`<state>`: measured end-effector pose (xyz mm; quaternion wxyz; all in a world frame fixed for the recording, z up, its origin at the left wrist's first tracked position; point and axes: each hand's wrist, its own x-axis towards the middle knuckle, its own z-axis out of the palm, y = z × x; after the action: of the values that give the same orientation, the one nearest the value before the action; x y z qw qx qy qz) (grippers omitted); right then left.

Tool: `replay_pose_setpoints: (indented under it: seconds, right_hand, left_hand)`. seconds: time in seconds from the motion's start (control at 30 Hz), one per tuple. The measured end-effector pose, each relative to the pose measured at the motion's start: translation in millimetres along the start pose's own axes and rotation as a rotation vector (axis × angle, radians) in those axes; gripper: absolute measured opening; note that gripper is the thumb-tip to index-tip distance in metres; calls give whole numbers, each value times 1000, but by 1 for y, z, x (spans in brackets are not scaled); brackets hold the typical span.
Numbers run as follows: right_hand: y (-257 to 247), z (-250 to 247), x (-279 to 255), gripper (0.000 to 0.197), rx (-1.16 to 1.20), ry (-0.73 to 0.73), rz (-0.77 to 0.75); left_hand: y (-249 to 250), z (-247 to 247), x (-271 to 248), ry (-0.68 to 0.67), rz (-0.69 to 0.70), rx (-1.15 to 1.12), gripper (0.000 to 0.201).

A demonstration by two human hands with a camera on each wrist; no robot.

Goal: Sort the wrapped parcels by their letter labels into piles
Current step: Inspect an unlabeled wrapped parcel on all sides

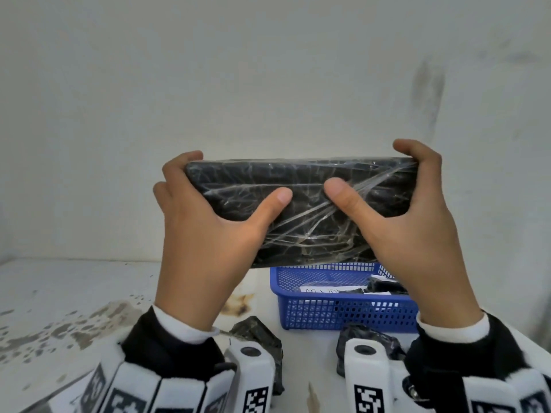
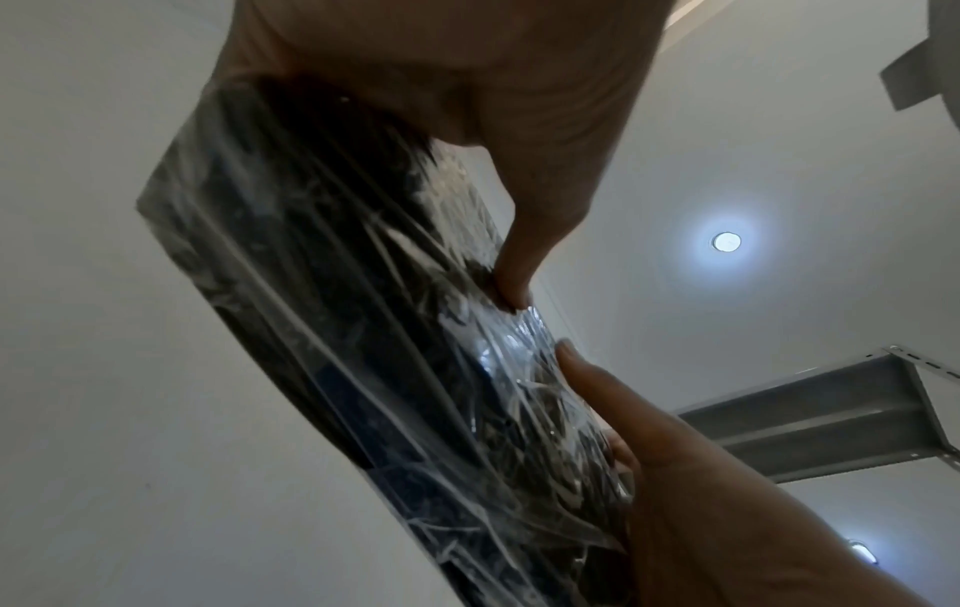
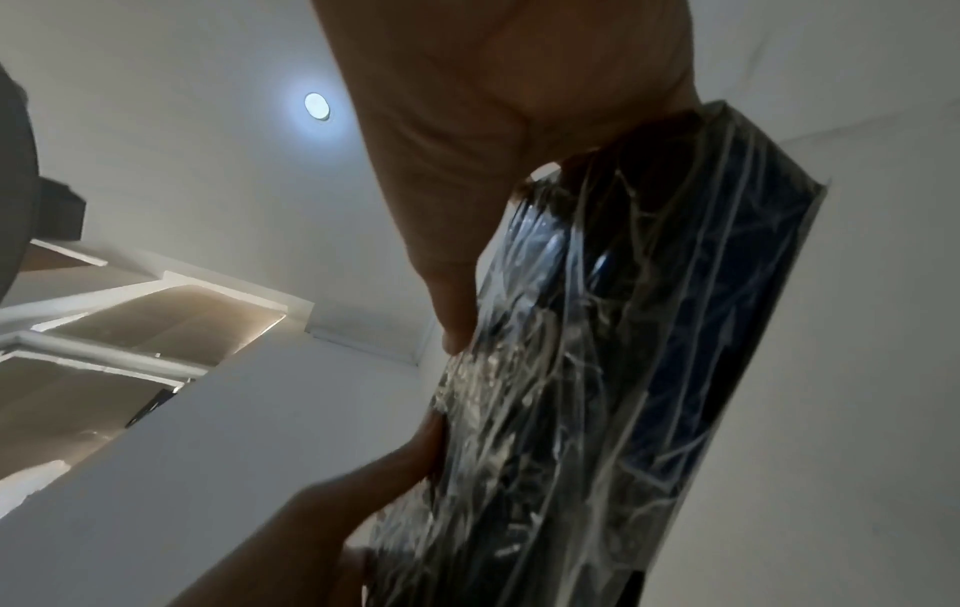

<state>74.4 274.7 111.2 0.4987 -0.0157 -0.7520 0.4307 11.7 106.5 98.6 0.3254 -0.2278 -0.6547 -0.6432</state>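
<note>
Holding the wrapped parcel point(image 1: 301, 210) up before you, well above the tabletop point(image 1: 74, 296) and blue basket point(image 1: 343, 308), your left hand point(image 1: 205, 231) and right hand point(image 1: 417, 234) grip its ends: fingers point(image 1: 182, 162) curled behind, thumbs pressed on front.

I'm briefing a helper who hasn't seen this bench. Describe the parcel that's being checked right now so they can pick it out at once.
Start at the blue basket on the white table and look just above it. There the left hand and right hand grip the ends of a long flat black parcel in clear film. The other parcels are small crumpled lumps on the table or in the basket; this one alone is raised.
</note>
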Motion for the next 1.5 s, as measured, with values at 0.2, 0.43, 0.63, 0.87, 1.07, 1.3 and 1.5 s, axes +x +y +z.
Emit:
replay_pose_setpoints:
  seconds: [0.2, 0.43, 0.63, 0.87, 1.07, 1.3, 1.5]
  right_hand:
    - [1, 4, -5, 101, -74, 49, -38]
    - [-5, 2, -3, 123, -44, -23, 150]
    - [7, 5, 3, 104, 80, -25, 161]
    - [10, 0, 8, 64, 331, 37, 41]
    - [15, -6, 12, 38, 375, 27, -5]
    - [12, -13, 14, 20, 455, 1, -6]
    - [11, -13, 12, 27, 394, 46, -62]
  left_hand:
    - [-1, 6, -2, 20, -35, -25, 90]
    - [3, 8, -3, 97, 14, -60, 94]
    - [-6, 1, 5, 76, -58, -69, 85]
    - [-8, -12, 15, 32, -48, -135, 60]
    - [-10, -16, 17, 39, -118, -209, 28]
    - [0, -14, 15, 53, -89, -251, 13]
    - [3, -10, 11, 13, -84, -256, 7]
